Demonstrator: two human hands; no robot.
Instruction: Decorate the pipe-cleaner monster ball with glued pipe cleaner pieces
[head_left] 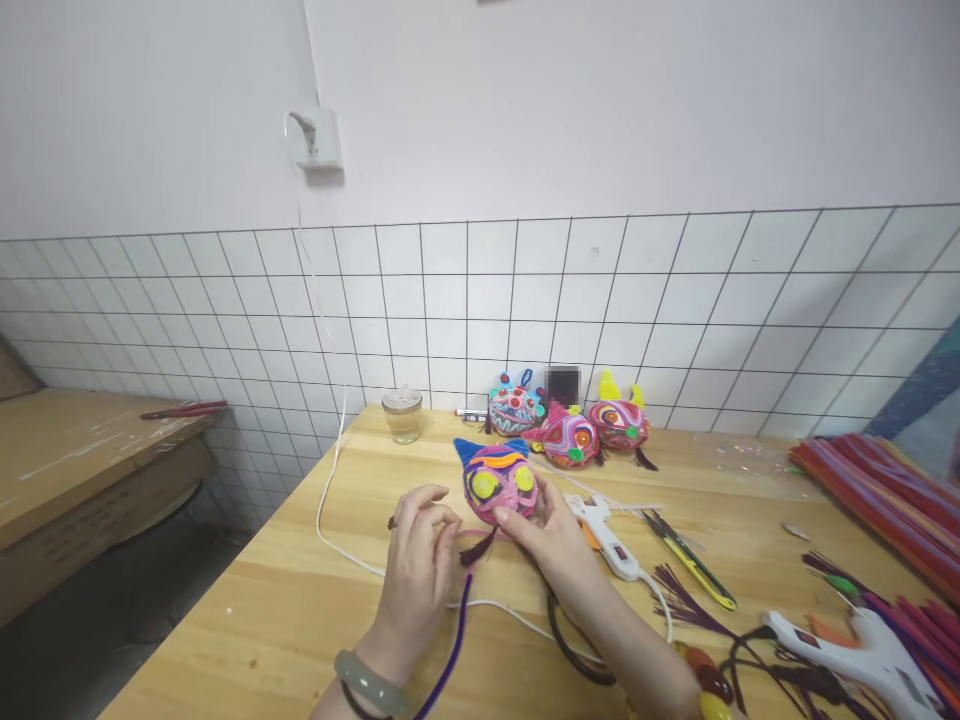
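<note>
My right hand [551, 535] holds a small round pipe-cleaner head [496, 480], pink and purple with yellow eyes and blue ears, just above the wooden table [300, 620]. My left hand [420, 560] is closed in a pinch on a dark purple pipe cleaner [450, 650] that runs from under the head down toward my wrist. A short dark tuft hangs below the head, between both hands.
Three finished pipe-cleaner heads [566, 425] stand by the tiled wall. A glass jar [402, 415] sits at the back left. A white glue gun [607, 535], scissors [694, 560], a second glue gun [862, 655] and a pile of pipe cleaners [885, 500] lie to the right. A white cable [330, 480] runs along the table's left edge.
</note>
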